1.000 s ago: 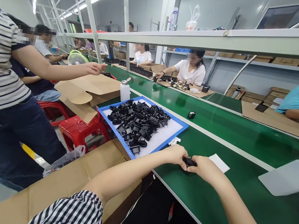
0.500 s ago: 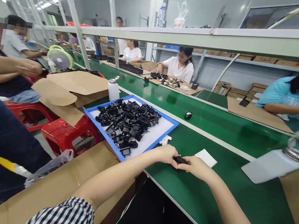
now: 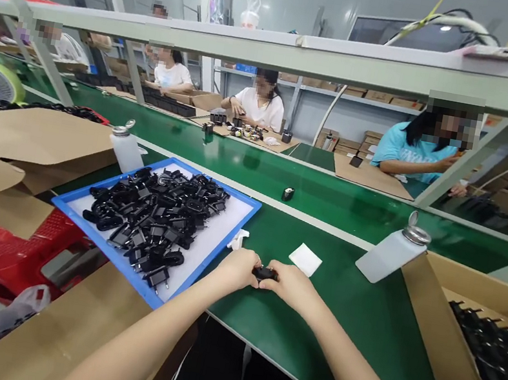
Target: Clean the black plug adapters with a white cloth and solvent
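Note:
Both of my hands meet over the green table, pinching one black power adapter [image 3: 265, 274] between them. My left hand [image 3: 241, 267] grips its left end, and my right hand [image 3: 286, 281] has fingers closed on the right end. Fingers cover much of the adapter. To the left lies a blue-rimmed tray [image 3: 244, 209] with a heap of black power adapters [image 3: 149, 224], their cords coiled. A crumpled white wipe [image 3: 238, 240] sits by the tray's right edge. Just beyond my right hand is a folded white cloth [image 3: 305, 259], lying flat.
A white dispenser bottle [image 3: 388, 253] stands at right, beside a cardboard box [image 3: 429, 339] of adapters. Another bottle [image 3: 126, 148] stands behind the tray. A small black part [image 3: 287, 193] rests on the green belt [image 3: 249, 160]. Several people work across it. An overhead shelf [image 3: 259, 48] spans the view.
My view has swung right, bringing the box of adapters into sight and losing the nearby people at left. Both hands still hold the adapter.

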{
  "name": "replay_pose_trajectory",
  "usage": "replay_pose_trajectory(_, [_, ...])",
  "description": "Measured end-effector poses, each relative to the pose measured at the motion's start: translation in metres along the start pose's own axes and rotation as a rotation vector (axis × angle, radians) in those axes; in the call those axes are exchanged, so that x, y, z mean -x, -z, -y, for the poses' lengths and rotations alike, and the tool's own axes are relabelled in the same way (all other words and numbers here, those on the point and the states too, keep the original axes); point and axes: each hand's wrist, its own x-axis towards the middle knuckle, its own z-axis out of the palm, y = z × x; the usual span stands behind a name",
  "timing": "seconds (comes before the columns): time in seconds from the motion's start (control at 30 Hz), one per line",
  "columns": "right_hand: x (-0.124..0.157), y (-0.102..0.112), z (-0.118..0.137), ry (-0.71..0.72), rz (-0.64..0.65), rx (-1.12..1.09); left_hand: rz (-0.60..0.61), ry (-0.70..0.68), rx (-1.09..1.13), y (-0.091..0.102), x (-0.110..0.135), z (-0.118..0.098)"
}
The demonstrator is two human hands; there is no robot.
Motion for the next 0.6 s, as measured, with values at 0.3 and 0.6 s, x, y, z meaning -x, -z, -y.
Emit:
replay_pose_trajectory(0.3, [-0.085,0.075,-0.068,-0.220,-0.236,-0.275,-0.171,-0.069,0.535,-0.034,0.013,0.020])
replay_pose_trajectory(0.6, [-0.186,0.075,-0.119,-0.401,-0.592,-0.253,-0.114,-0.154,0.424,-0.041,0.002,0.017])
